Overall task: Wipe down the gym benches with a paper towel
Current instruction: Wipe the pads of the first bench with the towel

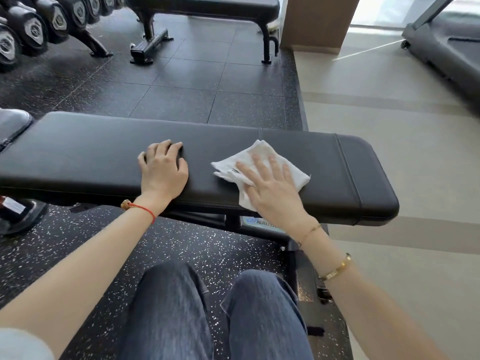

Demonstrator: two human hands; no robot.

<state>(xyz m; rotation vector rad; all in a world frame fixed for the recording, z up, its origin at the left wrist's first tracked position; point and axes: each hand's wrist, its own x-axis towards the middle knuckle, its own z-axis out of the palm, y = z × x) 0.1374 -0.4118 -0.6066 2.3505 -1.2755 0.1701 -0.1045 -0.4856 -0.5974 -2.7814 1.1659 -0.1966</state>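
A black padded gym bench (85, 152) runs across the middle of the view, right in front of my knees. A white folded paper towel (262, 158) lies flat on its pad, right of centre. My right hand (272, 188) presses on the towel with straight, spread fingers. My left hand (162, 168) rests on the bare pad to the left of the towel, its fingers bent with the tips on the leather, holding nothing.
A second black bench (207, 6) stands at the back on the dark rubber floor. A rack of dumbbells (33, 29) fills the far left. A treadmill (446, 45) sits at the far right on the pale floor, beside a brown pillar (317, 22).
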